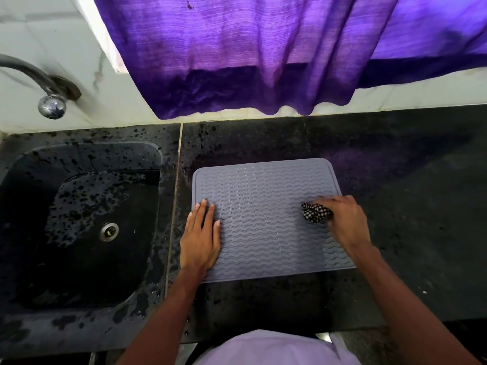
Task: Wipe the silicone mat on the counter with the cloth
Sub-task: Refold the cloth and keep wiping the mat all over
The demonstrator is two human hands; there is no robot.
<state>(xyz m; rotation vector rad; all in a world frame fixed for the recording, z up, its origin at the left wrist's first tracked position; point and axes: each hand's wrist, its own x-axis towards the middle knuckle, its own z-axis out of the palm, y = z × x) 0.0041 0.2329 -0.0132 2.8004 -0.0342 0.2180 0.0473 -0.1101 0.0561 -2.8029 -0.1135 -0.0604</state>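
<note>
A grey silicone mat (266, 219) with wavy ridges lies flat on the dark speckled counter (395, 206) at the centre of the frame, its left edge just beside the black sink (79, 219) that fills the lower left. The left hand (201, 237) rests palm down on the mat's left edge with fingers straight and together, while the right hand (342, 219), at the mat's right side, has its fingers curled around a bunched black-and-white checked cloth (315, 212) pressed to the mat. A purple curtain (250, 54) hangs across the top of the frame, and a metal tap (50, 101) juts from the white wall at the upper left.
</note>
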